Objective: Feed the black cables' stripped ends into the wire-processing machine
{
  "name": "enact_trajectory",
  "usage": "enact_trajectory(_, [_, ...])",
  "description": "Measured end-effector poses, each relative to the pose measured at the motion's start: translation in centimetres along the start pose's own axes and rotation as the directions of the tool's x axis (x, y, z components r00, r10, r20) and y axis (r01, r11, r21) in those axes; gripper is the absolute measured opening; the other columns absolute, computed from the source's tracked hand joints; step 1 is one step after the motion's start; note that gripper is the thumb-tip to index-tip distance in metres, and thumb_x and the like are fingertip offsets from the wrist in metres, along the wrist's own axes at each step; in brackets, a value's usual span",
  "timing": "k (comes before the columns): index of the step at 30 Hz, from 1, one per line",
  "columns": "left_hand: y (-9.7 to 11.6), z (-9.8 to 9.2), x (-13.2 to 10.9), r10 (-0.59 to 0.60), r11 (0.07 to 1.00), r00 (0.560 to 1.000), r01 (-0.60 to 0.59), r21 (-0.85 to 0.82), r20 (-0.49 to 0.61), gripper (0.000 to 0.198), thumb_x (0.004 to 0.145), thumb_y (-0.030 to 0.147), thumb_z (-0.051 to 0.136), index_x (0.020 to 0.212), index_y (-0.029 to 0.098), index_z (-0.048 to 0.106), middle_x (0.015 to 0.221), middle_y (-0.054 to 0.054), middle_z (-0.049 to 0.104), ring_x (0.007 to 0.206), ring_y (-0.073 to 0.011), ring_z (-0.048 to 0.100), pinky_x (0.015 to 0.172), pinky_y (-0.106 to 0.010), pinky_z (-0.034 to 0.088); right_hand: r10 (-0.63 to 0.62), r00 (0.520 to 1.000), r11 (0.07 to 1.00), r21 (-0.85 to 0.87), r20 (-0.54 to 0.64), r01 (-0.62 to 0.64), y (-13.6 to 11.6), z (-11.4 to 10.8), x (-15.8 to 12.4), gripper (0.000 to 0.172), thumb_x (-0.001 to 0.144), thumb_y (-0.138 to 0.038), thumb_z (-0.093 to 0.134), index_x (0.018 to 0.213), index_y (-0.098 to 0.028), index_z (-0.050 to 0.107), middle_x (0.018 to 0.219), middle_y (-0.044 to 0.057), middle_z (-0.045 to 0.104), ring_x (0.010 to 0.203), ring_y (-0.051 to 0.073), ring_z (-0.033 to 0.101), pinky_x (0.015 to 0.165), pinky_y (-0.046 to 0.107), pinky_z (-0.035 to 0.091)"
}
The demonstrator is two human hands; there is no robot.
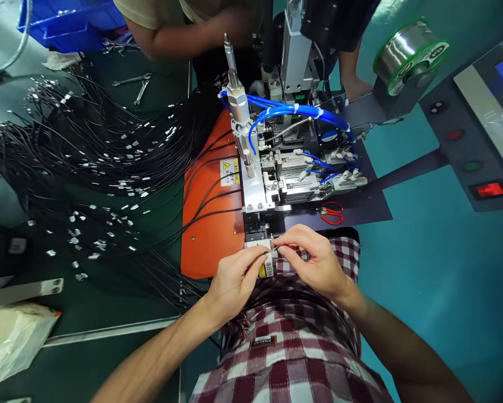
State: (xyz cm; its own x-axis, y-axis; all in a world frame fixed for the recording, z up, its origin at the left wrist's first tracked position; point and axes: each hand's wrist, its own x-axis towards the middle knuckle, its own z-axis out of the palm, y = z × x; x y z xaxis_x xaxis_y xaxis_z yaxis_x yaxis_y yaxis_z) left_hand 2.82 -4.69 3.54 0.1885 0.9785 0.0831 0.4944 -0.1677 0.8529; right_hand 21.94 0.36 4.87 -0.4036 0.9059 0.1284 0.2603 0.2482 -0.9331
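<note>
Both hands meet at the near end of the machine (257, 193), just above the checked apron. My left hand (236, 277) pinches a thin dark cable end between thumb and forefinger. Facing it, my right hand (316, 260) has thumb and forefinger closed on the fine coloured wires (275, 248) at that end. Under the fingertips sits a small block with a white and yellow label (268, 267). Several black cables (217, 212) cross the orange plate (211, 240) and run into the machine's side.
Bundles of black cables (104, 151) cover the dark green table at left, near two wrenches (141, 89). Red-handled scissors (332, 212) lie right of the machine. A solder spool (410, 56) and control panel (469, 140) stand at right. Another person's arm (192, 39) reaches in behind.
</note>
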Motion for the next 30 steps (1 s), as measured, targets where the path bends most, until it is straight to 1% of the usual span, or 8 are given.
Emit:
enact_trajectory(3, [0.5,0.0,0.1,0.035,0.998,0.999,-0.036,0.044,0.034,0.02,0.093,0.018,0.047,0.106,0.019,0.062,0.097,-0.007,0.068,0.087,-0.017,0.064,0.079,-0.028,0.052,-0.098,0.995,0.993,-0.066,-0.002,0.097,0.1,0.0,-0.4,0.013,0.086,-0.018,0.06,0.094,-0.023,0.069,0.088,0.006,0.065,0.08,0.019,0.059,0.072,0.033,0.049])
enact_trajectory(7, [1.2,0.5,0.1,0.055,0.992,0.998,-0.057,0.117,0.027,0.017,0.094,0.017,0.045,0.105,0.019,0.057,0.094,-0.007,0.062,0.086,-0.0172,0.06,0.077,-0.03,0.05,-0.048,0.999,0.999,0.005,-0.005,0.048,0.1,0.3,-0.5,0.009,0.086,-0.017,0.058,0.085,-0.022,0.066,0.082,0.005,0.063,0.075,0.018,0.057,0.069,0.032,0.048])
enact_trajectory(11, [1.1,1.4,0.3,0.16,0.928,0.987,-0.141,0.346,-0.028,0.012,0.092,0.021,0.049,0.102,0.018,0.055,0.087,-0.007,0.061,0.077,-0.0175,0.058,0.067,-0.028,0.047,0.146,0.989,0.979,0.143,0.019,-0.147,0.3,0.5,-0.2,0.01,0.085,-0.024,0.061,0.076,-0.02,0.063,0.078,0.004,0.061,0.07,0.016,0.054,0.062,0.028,0.044])
enact_trajectory(14, [0.9,1.9,0.6,0.294,0.798,0.955,-0.228,0.558,-0.03,0.01,0.091,0.024,0.053,0.093,0.017,0.059,0.078,-0.007,0.062,0.068,-0.0172,0.058,0.06,-0.028,0.042,0.352,0.923,0.852,0.354,0.155,-0.385,0.7,0.5,0.2,0.015,0.082,-0.028,0.063,0.071,-0.018,0.061,0.069,0.0,0.056,0.06,0.012,0.047,0.054,0.025,0.038])
enact_trajectory(17, [0.9,2.1,0.9,0.318,0.757,0.948,-0.237,0.608,-0.026,0.014,0.091,0.026,0.052,0.09,0.018,0.063,0.07,-0.005,0.061,0.061,-0.0153,0.056,0.056,-0.028,0.037,0.43,0.867,0.728,0.47,0.253,-0.499,1.1,0.4,0.4,0.017,0.079,-0.029,0.065,0.069,-0.017,0.061,0.062,-0.003,0.05,0.054,0.009,0.039,0.051,0.023,0.033])
enact_trajectory(20, [1.2,2.1,1.0,0.221,0.871,0.975,-0.191,0.452,-0.015,0.017,0.092,0.025,0.049,0.089,0.018,0.064,0.071,-0.005,0.061,0.061,-0.0144,0.055,0.057,-0.027,0.039,0.426,0.874,0.72,0.497,0.233,-0.484,1.3,0.6,0.4,0.019,0.078,-0.032,0.067,0.069,-0.016,0.062,0.065,-0.002,0.053,0.059,0.01,0.044,0.056,0.024,0.037])
enact_trajectory(23, [1.4,2.0,1.1,0.075,0.99,0.997,-0.07,0.124,-0.032,0.017,0.093,0.023,0.047,0.088,0.018,0.063,0.077,-0.005,0.061,0.068,-0.0145,0.056,0.063,-0.027,0.044,0.377,0.911,0.777,0.479,0.166,-0.409,1.4,1.0,0.4,0.021,0.078,-0.036,0.068,0.071,-0.017,0.062,0.07,0.0,0.056,0.065,0.013,0.049,0.062,0.026,0.042])
enact_trajectory(30, [0.5,1.6,1.6,-0.279,0.899,0.96,0.256,-0.356,-0.014,0.018,0.088,0.031,0.057,0.081,0.018,0.067,0.077,-0.003,0.064,0.071,-0.0151,0.057,0.062,-0.026,0.045,0.076,0.997,0.995,0.059,-0.018,-0.075,1.7,1.1,0.1,0.014,0.088,-0.029,0.059,0.08,-0.019,0.065,0.076,0.003,0.057,0.062,0.013,0.048,0.057,0.027,0.04])
